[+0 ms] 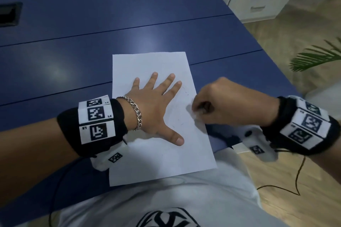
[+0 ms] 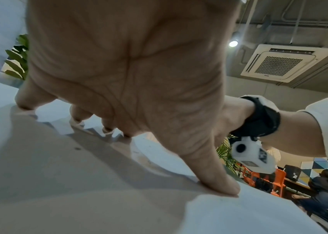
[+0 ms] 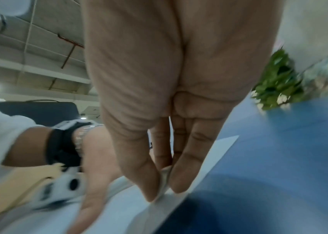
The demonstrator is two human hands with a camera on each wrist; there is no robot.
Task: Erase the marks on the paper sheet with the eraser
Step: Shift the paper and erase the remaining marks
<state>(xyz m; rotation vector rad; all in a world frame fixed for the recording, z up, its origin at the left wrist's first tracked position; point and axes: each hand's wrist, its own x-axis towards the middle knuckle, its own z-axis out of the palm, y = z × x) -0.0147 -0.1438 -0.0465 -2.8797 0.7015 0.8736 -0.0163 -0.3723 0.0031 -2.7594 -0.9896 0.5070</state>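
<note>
A white paper sheet (image 1: 156,156) is lying on the blue tabletop (image 1: 92,42) at the centre of the head view, its long axis running from lower frame to upper frame and leaning slightly left. The left hand (image 1: 156,108), its grip spread flat, is pressing it down. The right hand (image 1: 227,101) is pinching a small white eraser (image 3: 164,182) against the sheet's right edge; a few faint marks (image 1: 186,93) are remaining nearby, so the erasing seems well along but unfinished.
</note>
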